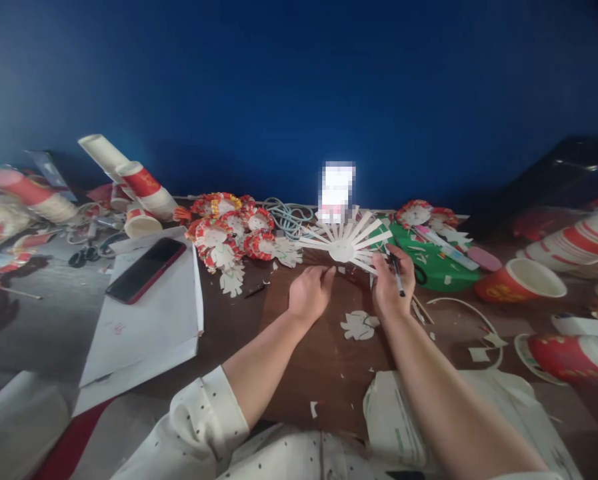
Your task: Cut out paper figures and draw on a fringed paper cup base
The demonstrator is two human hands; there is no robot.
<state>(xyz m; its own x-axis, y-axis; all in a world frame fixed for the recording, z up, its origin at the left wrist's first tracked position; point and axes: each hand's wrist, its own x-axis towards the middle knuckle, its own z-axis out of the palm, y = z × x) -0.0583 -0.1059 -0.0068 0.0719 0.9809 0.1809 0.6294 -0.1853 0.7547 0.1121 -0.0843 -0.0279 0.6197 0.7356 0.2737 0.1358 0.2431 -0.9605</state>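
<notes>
A white paper cup [341,251], cut into strips that fan out round its base, is held up over the table. My right hand [395,283] is closed on its right-hand strips, with a black-and-white pen [397,272] also between the fingers. Faint marks show on the round base. My left hand [310,293] rests just below and left of the cup, apart from it, fingers curled in and partly hidden. Under the hands, a white paper cutout [359,325] lies on the brown table [299,363].
Red-and-white paper crafts [223,233] are heaped at left, beside a phone [146,270] on a white box [143,340]. A lit, blurred screen [336,190] stands behind the cup. Right are a green sheet [446,267], an upright red cup [521,283] and stacked cups [579,243].
</notes>
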